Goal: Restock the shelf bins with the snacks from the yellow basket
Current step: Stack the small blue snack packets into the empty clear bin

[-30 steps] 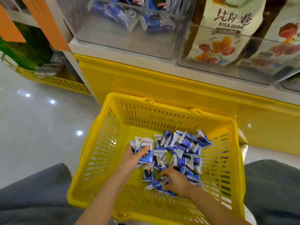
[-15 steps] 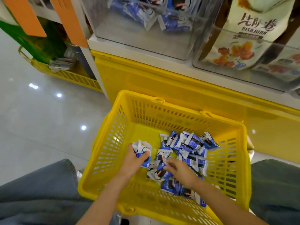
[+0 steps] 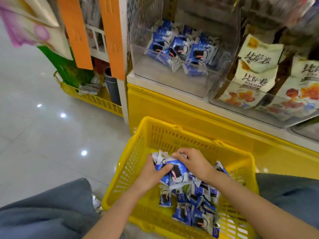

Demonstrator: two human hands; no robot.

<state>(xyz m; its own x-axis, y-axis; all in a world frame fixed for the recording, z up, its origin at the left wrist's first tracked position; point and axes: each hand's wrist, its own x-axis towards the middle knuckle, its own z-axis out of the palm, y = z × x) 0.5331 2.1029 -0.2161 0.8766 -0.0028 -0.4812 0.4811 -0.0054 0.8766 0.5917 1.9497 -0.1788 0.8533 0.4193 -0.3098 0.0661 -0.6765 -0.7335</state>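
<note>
While loose packets [image 3: 195, 204] remain below, both hands close on one bunch [image 3: 176, 171] in the basket [image 3: 133, 166].
Left hand [image 3: 151, 175] and right hand [image 3: 195, 164], sorting apart half a second ago, now pinch the bunch between them; lifting it to the shelf is likely next. The clear bin [image 3: 172, 78] above already holds like stock; its front wall must be cleared. The bag bin [image 3: 255, 69] stands just beside.

We are in a shop: just beyond the yellow basket [image 3: 172, 140] stands a white shelf [image 3: 155, 84] on a yellow base [image 3: 172, 107], bearing clear bins [image 3: 172, 78]. The bin straight beyond the basket holds blue snack packets [image 3: 177, 47]; the one beyond and right of the basket holds large printed bags [image 3: 255, 80]. Left of the basket we see glossy floor tiles [image 3: 34, 135].
</note>
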